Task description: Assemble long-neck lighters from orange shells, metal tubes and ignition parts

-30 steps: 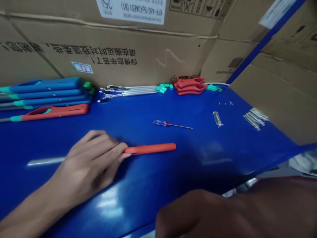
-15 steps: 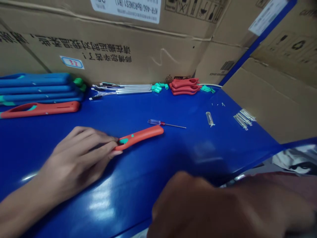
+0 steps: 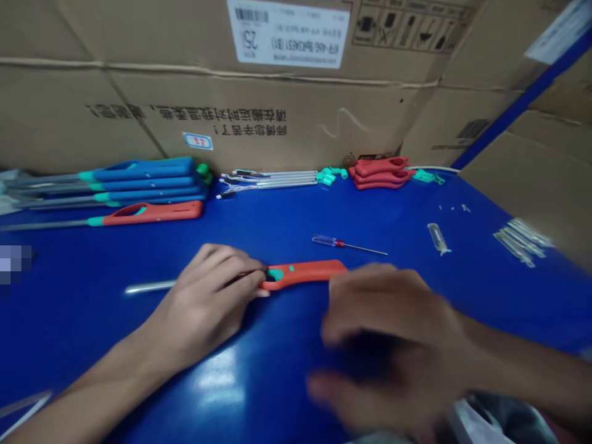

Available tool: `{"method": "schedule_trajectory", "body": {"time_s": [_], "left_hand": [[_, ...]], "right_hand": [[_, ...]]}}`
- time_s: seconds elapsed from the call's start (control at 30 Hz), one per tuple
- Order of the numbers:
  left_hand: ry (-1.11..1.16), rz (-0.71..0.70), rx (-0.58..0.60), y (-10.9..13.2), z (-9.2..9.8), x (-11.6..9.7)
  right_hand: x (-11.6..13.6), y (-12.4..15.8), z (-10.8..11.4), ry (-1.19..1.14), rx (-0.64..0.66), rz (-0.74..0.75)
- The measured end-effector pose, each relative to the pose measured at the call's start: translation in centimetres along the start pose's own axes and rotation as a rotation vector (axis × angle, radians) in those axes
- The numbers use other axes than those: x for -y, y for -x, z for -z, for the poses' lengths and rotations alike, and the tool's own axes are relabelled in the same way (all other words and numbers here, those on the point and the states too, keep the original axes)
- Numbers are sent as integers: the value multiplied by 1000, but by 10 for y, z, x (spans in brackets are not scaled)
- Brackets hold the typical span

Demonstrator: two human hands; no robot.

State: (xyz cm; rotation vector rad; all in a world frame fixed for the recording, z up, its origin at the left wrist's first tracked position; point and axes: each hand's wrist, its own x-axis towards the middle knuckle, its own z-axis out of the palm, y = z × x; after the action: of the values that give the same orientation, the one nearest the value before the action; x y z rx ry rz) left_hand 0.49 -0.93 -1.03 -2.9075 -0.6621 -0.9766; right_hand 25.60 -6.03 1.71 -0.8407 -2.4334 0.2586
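- Dim, even indoor light fills the view, with no lamp in sight, and the cardboard boxes (image 3: 222,105) look flat and muted.
- A pale patch of glare (image 3: 217,377) lies on the glossy blue surface (image 3: 115,246), below and left of the red lighter (image 3: 303,273).
- Just right of the red lighter, the right hand (image 3: 388,345) is heavily motion-blurred, with a soft dark shadow (image 3: 363,351) beneath it.
- Just left of it, the left hand (image 3: 208,302) is much sharper.
- Far right of it, small metal pieces (image 3: 522,242) smear out of focus.
- Far left of it, a pixelated square (image 3: 13,264) covers the picture, and wide-lens distortion bends the box seams near the frame's edges.
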Motion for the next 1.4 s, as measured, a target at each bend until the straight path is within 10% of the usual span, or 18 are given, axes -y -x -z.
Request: {"method": "schedule_trajectory", "body": {"time_s": [0.37,1.03,1.2,1.27,1.4], "left_hand": [[-104,55,34,-2,7,-7],[-334,65,134,0,8,-7],[-287,77,112,0,6,-5],[-251,78,113,0,4,-5],[-164,81,125,2,-1,-8]], "right_hand": [[-52,-1,-19,255,-5,119],[-47,2,-20,63,102,-57],[-42,-5,8,-22,186,-61],[-49,-10,26,-23,37,-97],[-80,-28,50,371,-60,-446]]}}
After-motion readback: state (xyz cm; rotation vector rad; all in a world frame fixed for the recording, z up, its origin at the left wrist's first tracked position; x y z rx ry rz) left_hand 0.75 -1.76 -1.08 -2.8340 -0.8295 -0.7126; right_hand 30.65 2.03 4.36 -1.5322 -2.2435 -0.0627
